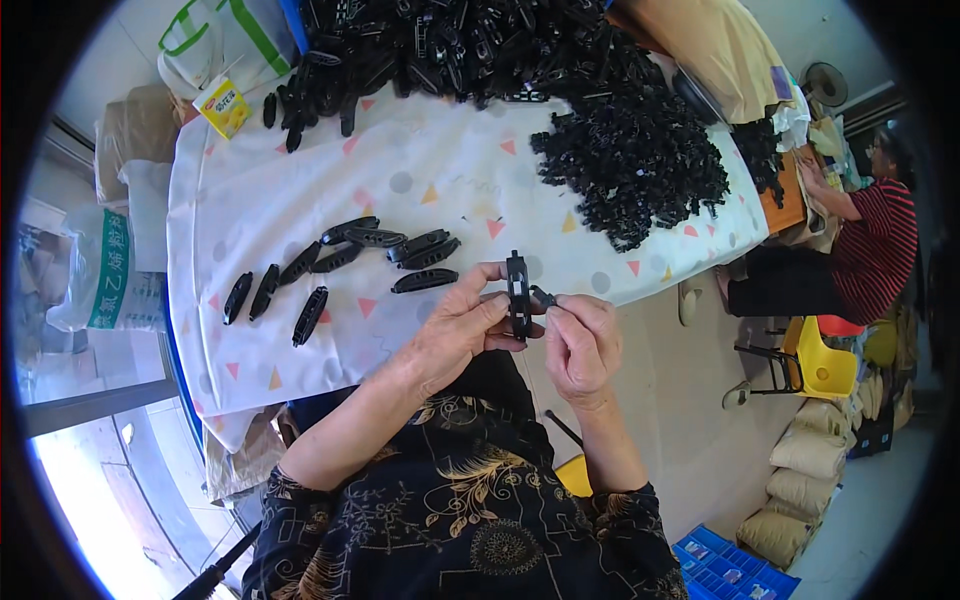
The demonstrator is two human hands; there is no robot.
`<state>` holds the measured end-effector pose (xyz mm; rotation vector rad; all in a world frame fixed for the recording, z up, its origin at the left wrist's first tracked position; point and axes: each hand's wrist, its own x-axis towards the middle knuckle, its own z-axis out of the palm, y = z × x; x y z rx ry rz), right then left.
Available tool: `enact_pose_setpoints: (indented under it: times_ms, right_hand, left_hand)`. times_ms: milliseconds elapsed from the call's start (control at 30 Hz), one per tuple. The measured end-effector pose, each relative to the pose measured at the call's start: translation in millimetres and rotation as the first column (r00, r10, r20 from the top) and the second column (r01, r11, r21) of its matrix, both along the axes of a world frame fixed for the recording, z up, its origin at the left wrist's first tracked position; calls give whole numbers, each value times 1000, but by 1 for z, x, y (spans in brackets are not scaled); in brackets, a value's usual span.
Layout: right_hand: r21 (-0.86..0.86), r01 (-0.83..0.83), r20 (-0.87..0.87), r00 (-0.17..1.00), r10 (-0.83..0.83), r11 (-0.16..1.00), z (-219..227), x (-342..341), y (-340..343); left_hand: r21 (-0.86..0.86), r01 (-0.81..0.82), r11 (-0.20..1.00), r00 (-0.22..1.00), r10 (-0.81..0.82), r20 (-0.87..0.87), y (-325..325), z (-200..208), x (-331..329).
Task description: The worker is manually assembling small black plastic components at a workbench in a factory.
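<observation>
Upright in my left hand (468, 318) is a long black plastic part (518, 290) with pale slots, gripped between thumb and fingers. My right hand (582, 345) pinches a small black plastic piece (543, 297) against the right side of that part. Both hands are held in front of me at the table's near edge. On the cloth left of my hands lie several similar long black parts (340, 258), loosely grouped. Farther right is a heap of small black pieces (640, 165). A larger pile of long black parts (430, 50) covers the far side.
A patterned white cloth covers the table (420, 150). A yellow box (222, 108) and a white-green bag (215, 45) stand far left. At right, a person in a striped shirt (870, 240) works at another table, near a yellow chair (825, 360). Sacks (805, 450) and a blue crate (735, 565) sit below.
</observation>
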<state>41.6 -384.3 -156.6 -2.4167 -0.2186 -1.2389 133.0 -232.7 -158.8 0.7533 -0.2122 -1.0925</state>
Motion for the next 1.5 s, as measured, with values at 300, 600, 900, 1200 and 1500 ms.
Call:
enact_pose_setpoints:
  times_ms: [300,600,900,1200,1500]
  right_hand:
    - [-65,6,-59,998,-10,998,-1,3,6]
    - [315,25,-179,983,33,949,7,16,15]
    - [336,-269,-315,871,377,903,12,26,3]
    - [248,-319,-352,850,392,915,13,20,6]
    - [210,-326,-358,852,383,922,3,16,4]
  left_hand:
    - [11,-24,1000,1000,24,3,2,-6,0]
    - [-86,21,996,990,-32,-140,12,-15,2]
    - [-92,121,988,970,-138,-200,23,-22,0]
    - [-98,162,982,962,-180,-206,31,-21,-3]
    - [-29,256,966,958,-257,-130,33,-15,0]
